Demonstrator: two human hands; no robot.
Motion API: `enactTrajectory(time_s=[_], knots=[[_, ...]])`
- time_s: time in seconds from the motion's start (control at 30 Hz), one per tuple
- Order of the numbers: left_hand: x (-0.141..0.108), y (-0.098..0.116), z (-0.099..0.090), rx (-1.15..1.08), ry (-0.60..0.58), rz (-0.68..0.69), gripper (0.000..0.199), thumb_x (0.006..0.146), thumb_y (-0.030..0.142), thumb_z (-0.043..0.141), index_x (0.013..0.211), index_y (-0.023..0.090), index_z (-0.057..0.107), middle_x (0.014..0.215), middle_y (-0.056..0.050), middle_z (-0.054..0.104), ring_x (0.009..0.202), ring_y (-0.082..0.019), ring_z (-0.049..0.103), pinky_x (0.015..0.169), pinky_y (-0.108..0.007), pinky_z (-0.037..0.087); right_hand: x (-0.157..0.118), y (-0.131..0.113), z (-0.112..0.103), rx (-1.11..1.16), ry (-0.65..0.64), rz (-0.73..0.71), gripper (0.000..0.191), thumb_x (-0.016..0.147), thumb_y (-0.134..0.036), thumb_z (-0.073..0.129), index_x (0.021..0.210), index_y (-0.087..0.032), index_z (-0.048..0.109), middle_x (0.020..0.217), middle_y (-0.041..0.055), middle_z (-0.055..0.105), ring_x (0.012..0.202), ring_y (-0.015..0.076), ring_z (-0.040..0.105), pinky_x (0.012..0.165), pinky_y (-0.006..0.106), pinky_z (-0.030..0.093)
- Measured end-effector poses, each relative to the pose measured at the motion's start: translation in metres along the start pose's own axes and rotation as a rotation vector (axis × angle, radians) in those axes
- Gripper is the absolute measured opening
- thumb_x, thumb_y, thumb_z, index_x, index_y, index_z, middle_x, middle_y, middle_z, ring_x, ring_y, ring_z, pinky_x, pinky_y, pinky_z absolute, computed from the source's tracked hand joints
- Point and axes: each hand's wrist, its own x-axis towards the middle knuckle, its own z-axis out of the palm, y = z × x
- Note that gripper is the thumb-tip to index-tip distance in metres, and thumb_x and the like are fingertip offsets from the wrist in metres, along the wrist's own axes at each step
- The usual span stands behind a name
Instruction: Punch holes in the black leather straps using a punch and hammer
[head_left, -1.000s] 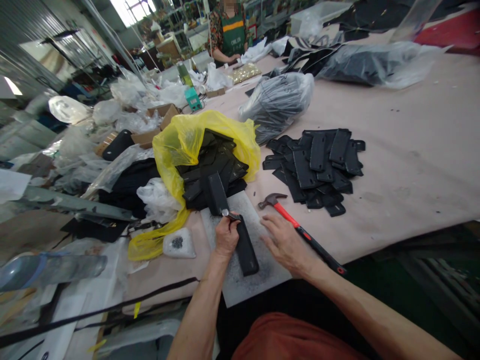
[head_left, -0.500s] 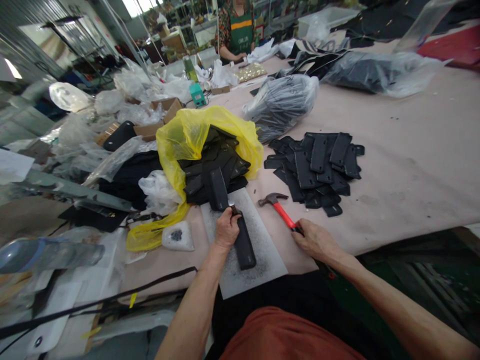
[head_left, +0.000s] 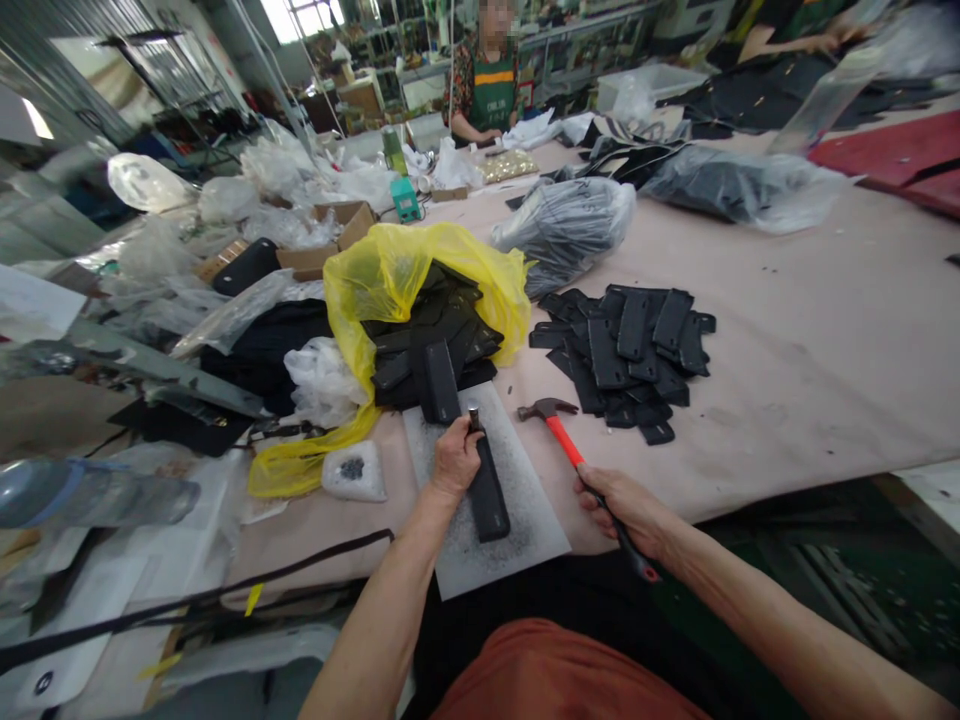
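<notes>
My left hand (head_left: 456,456) is closed round a short metal punch (head_left: 473,418) at the upper end of a long black strip piece (head_left: 490,495). Under the strip lies a pale, speckled board (head_left: 532,520); the punch's lower tip is hidden by my fingers. My right hand (head_left: 619,503) grips the black lower handle of a claw hammer (head_left: 566,442) with a red shaft. The hammer's head is right of the board, apart from the punch. Another black piece (head_left: 437,380) lies just beyond my left hand, at the board's far edge.
A yellow plastic bag (head_left: 352,275) full of black pieces stands beyond the board. A pile of black pieces (head_left: 622,345) lies to the right. A small white bag (head_left: 352,472) sits left. Across the table (head_left: 787,330) are wrapped bundles and a person (head_left: 487,90).
My right hand and the hammer have shifted slightly, and more of its lower handle shows. The left hand stays at the strip's end with the punch. The view has tilted up a little.
</notes>
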Motion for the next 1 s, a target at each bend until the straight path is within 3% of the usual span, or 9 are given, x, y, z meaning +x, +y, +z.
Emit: enactTrajectory(time_s=[0.17,0.33,0.43,0.5,0.63,0.7,0.87,0.93,1.0], knots=[[-0.001,0.000,0.001,-0.007,0.005,-0.006,0.016,0.084,0.013,0.052,0.096,0.020,0.060,0.089,-0.004,0.069,0.085,-0.018,0.067,0.080,-0.029,0.053,-0.023,-0.047,0.013,-0.260,0.109,-0.279,0.033,0.091,-0.050,0.044,0.078,-0.020,0.048,0.054,-0.0077,0.040,0.035,0.0051,0.030,0.031,0.017,0.024],[-0.001,0.004,-0.001,0.010,0.018,-0.014,0.018,0.084,0.011,0.052,0.097,0.020,0.060,0.090,-0.004,0.070,0.085,-0.018,0.068,0.079,-0.029,0.053,-0.092,-0.124,0.029,-0.501,0.409,-0.970,0.037,0.093,-0.054,0.041,0.083,-0.020,0.052,0.059,-0.0042,0.047,0.044,0.0083,0.041,0.039,0.020,0.032],[-0.002,0.005,-0.002,0.024,0.028,-0.025,0.018,0.084,0.011,0.052,0.097,0.020,0.061,0.089,-0.004,0.070,0.085,-0.018,0.068,0.079,-0.028,0.053,-0.111,-0.133,0.037,-0.655,0.571,-1.239,0.034,0.096,-0.049,0.036,0.085,-0.020,0.050,0.062,-0.0023,0.050,0.046,0.0096,0.044,0.044,0.022,0.032],[-0.002,0.006,-0.002,0.031,0.025,-0.025,0.018,0.084,0.011,0.053,0.097,0.020,0.061,0.089,-0.003,0.070,0.086,-0.018,0.068,0.078,-0.028,0.053,-0.106,-0.123,0.038,-0.918,0.528,-1.259,0.033,0.096,-0.046,0.036,0.078,-0.020,0.046,0.057,-0.0032,0.046,0.042,0.0093,0.039,0.044,0.024,0.026],[-0.002,0.006,-0.001,0.047,0.025,0.001,0.019,0.083,0.011,0.053,0.098,0.021,0.061,0.087,-0.004,0.070,0.084,-0.019,0.068,0.076,-0.029,0.053,-0.094,-0.116,0.040,-1.438,0.334,-1.016,0.028,0.092,-0.039,0.046,0.071,-0.021,0.045,0.053,-0.0029,0.044,0.041,0.0094,0.034,0.046,0.028,0.015],[-0.002,0.006,-0.001,0.039,0.035,-0.001,0.019,0.083,0.011,0.054,0.098,0.021,0.061,0.087,-0.004,0.070,0.083,-0.019,0.068,0.075,-0.029,0.054,-0.103,-0.127,0.044,-1.380,0.366,-1.018,0.028,0.092,-0.041,0.047,0.071,-0.022,0.045,0.054,-0.0020,0.045,0.043,0.0102,0.036,0.047,0.028,0.017],[-0.004,0.005,-0.001,0.019,0.041,-0.046,0.018,0.083,0.012,0.055,0.096,0.021,0.062,0.085,-0.003,0.070,0.083,-0.020,0.068,0.076,-0.030,0.053,-0.119,-0.132,0.055,-0.717,0.524,-1.269,0.034,0.097,-0.050,0.027,0.083,-0.024,0.044,0.062,-0.0005,0.049,0.048,0.0128,0.044,0.047,0.026,0.030],[-0.004,0.005,-0.001,0.020,0.031,-0.046,0.018,0.083,0.012,0.055,0.097,0.021,0.062,0.086,-0.004,0.070,0.083,-0.020,0.068,0.076,-0.030,0.053,-0.108,-0.119,0.051,-0.828,0.462,-1.192,0.034,0.094,-0.053,0.035,0.078,-0.023,0.043,0.058,-0.0007,0.047,0.045,0.0121,0.040,0.046,0.026,0.027],[-0.003,0.004,0.000,0.020,0.029,-0.036,0.019,0.082,0.012,0.055,0.097,0.021,0.062,0.085,-0.004,0.070,0.081,-0.020,0.068,0.075,-0.030,0.054,-0.097,-0.109,0.045,-1.129,0.340,-0.994,0.033,0.088,-0.050,0.048,0.070,-0.023,0.044,0.053,-0.0010,0.045,0.043,0.0105,0.035,0.046,0.027,0.022]])
